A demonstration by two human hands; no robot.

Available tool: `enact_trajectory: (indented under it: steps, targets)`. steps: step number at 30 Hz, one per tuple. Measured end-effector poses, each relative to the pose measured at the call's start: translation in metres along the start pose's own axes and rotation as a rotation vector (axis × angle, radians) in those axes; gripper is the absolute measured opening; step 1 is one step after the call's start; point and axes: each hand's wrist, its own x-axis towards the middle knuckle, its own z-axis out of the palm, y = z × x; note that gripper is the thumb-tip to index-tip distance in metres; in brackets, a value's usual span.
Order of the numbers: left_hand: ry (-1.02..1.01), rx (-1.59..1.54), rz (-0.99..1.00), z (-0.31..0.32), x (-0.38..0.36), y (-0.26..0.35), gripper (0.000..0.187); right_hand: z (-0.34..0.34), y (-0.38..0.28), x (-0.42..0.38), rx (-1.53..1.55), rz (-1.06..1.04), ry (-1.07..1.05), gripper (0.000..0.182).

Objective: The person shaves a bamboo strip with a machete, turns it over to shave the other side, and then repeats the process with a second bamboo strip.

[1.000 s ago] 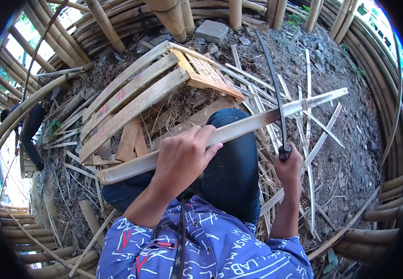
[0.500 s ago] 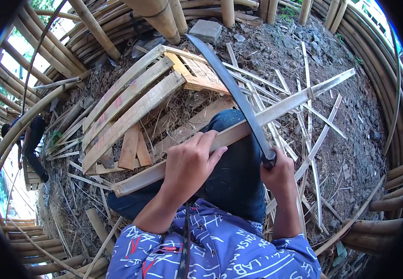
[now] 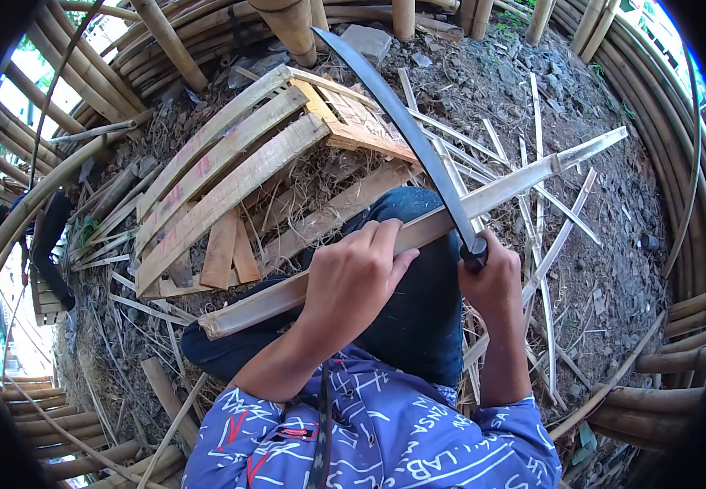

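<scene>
1 bamboo strip (image 3: 508,187), eight-to-two o'clock, is gripped by 1 curled left hand (image 3: 353,277) | 1 machete (image 3: 426,151), tip toward eleven, is held in 1 clenched right hand (image 3: 493,273) | 1 slatted crate (image 3: 243,192), ten o'clock

The machete (image 3: 433,167) has been turned from a nearly edge-on view to show its broad side, its tip now slanted farther toward the wooden crate (image 3: 239,192). The split bamboo strip (image 3: 503,189) has been shifted rightward with the left hand (image 3: 353,273), its near end drawn farther from the crate. The right hand (image 3: 491,277) has been brought closer to the left, and the strip is crossed by the blade nearer the left thumb.
</scene>
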Motion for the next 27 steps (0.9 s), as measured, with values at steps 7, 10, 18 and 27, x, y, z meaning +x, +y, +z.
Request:
enact_trajectory:
  steps: [7, 10, 18, 27]
  targets:
    - [0.033, -0.028, 0.014, 0.002, -0.002, -0.005, 0.032, -0.001, 0.030, 0.014, -0.031, -0.029, 0.114, 0.013]
    - [0.011, -0.034, -0.016, 0.001, -0.002, -0.004, 0.032, -0.003, 0.034, 0.012, 0.023, -0.028, 0.162, 0.015]
    - [-0.106, -0.255, -0.149, 0.001, 0.001, -0.015, 0.036, 0.003, 0.029, 0.000, 0.408, -0.014, 0.151, 0.038]
    - [-0.022, -0.183, 0.046, 0.004, 0.001, -0.026, 0.038, -0.005, 0.000, 0.008, 0.631, 0.132, 0.012, 0.071]
